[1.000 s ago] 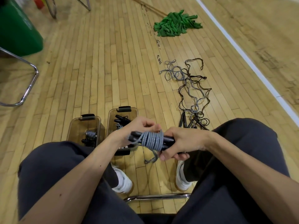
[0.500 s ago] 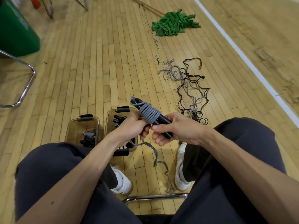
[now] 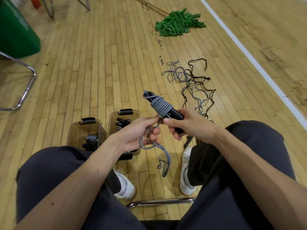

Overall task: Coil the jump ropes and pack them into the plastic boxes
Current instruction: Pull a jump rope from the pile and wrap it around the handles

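Observation:
I sit on a chair over a wooden gym floor. My right hand (image 3: 187, 123) grips the black handles of a grey jump rope (image 3: 162, 106), whose cord is wound in several tight turns around them. My left hand (image 3: 141, 135) pinches the loose grey tail just below the coil; the tail loops through my fingers and hangs toward the floor. Two brown see-through plastic boxes stand by my left foot: the left box (image 3: 74, 130) holds a coiled grey rope and a black one, the right box (image 3: 114, 117) holds black handles and cord. Tangled grey and black ropes (image 3: 192, 83) lie ahead on the right.
A green mop head (image 3: 177, 24) with a wooden stick lies far ahead. A green bin (image 3: 16, 35) and chrome chair legs (image 3: 26, 90) stand at the left. A white court line (image 3: 249, 55) runs along the right. My chair's chrome bar (image 3: 159, 201) sits between my white shoes.
The handles swung from level to pointing up and away. The last turns came loose, so a longer grey tail now hangs from my left hand, which has dropped below the coil.

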Tool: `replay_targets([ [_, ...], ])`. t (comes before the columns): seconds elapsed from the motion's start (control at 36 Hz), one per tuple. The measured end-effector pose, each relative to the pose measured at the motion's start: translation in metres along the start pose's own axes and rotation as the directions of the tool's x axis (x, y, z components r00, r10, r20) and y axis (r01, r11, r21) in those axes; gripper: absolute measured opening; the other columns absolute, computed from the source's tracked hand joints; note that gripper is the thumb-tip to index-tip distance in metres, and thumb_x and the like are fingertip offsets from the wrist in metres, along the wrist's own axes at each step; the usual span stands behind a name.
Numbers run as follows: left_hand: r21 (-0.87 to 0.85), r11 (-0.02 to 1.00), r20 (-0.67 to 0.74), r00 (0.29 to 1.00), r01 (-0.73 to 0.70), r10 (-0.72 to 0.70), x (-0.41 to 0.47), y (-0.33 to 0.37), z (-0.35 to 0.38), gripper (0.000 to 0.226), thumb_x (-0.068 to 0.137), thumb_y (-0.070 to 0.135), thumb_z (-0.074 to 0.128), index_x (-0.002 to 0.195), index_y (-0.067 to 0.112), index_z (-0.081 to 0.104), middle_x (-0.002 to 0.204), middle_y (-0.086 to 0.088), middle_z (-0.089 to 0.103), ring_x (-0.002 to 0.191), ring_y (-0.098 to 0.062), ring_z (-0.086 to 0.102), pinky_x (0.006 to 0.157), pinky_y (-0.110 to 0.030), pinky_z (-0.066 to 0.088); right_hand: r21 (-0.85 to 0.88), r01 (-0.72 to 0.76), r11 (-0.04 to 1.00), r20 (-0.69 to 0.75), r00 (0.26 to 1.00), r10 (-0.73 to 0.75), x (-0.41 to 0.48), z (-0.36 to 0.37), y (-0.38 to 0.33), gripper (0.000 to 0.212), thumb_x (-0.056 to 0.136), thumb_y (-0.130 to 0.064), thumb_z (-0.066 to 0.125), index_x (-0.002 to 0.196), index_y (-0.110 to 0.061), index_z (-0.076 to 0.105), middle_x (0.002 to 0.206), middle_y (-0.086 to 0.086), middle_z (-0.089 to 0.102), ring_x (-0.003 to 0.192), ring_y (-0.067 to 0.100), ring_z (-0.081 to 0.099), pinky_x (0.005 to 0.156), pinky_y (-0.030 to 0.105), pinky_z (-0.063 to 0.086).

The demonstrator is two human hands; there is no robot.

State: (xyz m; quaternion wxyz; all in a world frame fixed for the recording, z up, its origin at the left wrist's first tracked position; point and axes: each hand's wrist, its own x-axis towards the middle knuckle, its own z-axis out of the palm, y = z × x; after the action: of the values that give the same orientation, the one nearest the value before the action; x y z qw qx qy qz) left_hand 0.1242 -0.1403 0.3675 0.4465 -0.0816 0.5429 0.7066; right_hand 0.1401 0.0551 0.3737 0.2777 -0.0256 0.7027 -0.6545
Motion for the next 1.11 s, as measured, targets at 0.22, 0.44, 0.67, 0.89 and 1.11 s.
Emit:
replay_targets([
  [0.22, -0.06, 0.998, 0.023, 1.0, 0.023, -0.022, 0.001, -0.004, 0.002, 0.024, 0.104, 0.022, 0.048, 0.122, 0.009, 0.057, 0.063, 0.003, 0.046, 0.049, -0.008, 0.044, 0.061, -0.026, 0.054, -0.059, -0.009, 0.998, -0.089, 0.996, 0.004, 0.007, 0.001, 0.006, 0.011, 0.099, -0.017, 0.063, 0.098, -0.007, 0.061, 0.073, 0.005, 0.059, 0.059, 0.014, 0.059, 0.057, 0.026, 0.053],
  [0.44, 0.159, 0.986, 0.003, 0.999, 0.049, -0.05, -0.004, -0.014, 0.014, 0.02, 0.108, 0.028, 0.041, 0.112, 0.012, 0.052, 0.06, 0.005, 0.037, 0.045, -0.007, 0.032, 0.045, -0.022, 0.041, -0.113, -0.027, 0.993, -0.331, 0.944, -0.012, 0.02, -0.009, 0.011, 0.014, 0.1, -0.016, 0.062, 0.094, -0.004, 0.06, 0.071, 0.007, 0.059, 0.054, 0.015, 0.057, 0.049, 0.024, 0.051],
  [0.67, 0.749, 0.659, -0.029, 0.989, -0.076, 0.147, -0.017, -0.008, -0.003, 0.022, 0.104, 0.035, 0.051, 0.106, 0.016, 0.062, 0.061, -0.001, 0.04, 0.045, -0.013, 0.034, 0.043, -0.026, 0.034, -0.197, -0.165, 0.966, -0.192, 0.973, 0.127, 0.022, -0.015, 0.018, 0.013, 0.099, -0.016, 0.064, 0.095, -0.004, 0.06, 0.074, 0.008, 0.061, 0.056, 0.013, 0.061, 0.054, 0.025, 0.054],
  [0.89, 0.988, 0.039, 0.129, 0.934, -0.15, 0.333, -0.021, -0.008, -0.01, 0.027, 0.1, 0.035, 0.058, 0.083, 0.015, 0.065, 0.07, 0.002, 0.061, 0.065, -0.016, 0.056, 0.064, -0.037, 0.047, -0.432, -0.377, 0.819, 0.027, 0.903, 0.429, 0.025, 0.0, 0.03, 0.018, 0.099, -0.018, 0.064, 0.102, -0.001, 0.058, 0.072, 0.005, 0.06, 0.053, 0.012, 0.057, 0.053, 0.026, 0.054],
  [1.11, 0.942, -0.247, 0.318, 0.838, -0.227, 0.443, -0.013, -0.008, -0.008, 0.026, 0.1, 0.043, 0.053, 0.104, 0.021, 0.067, 0.091, 0.006, 0.066, 0.087, -0.016, 0.06, 0.074, -0.036, 0.05, -0.589, -0.337, 0.734, 0.158, 0.843, 0.514, 0.023, 0.012, 0.03, 0.014, 0.096, -0.019, 0.068, 0.09, -0.009, 0.06, 0.065, 0.001, 0.062, 0.048, 0.01, 0.055, 0.053, 0.025, 0.051],
])
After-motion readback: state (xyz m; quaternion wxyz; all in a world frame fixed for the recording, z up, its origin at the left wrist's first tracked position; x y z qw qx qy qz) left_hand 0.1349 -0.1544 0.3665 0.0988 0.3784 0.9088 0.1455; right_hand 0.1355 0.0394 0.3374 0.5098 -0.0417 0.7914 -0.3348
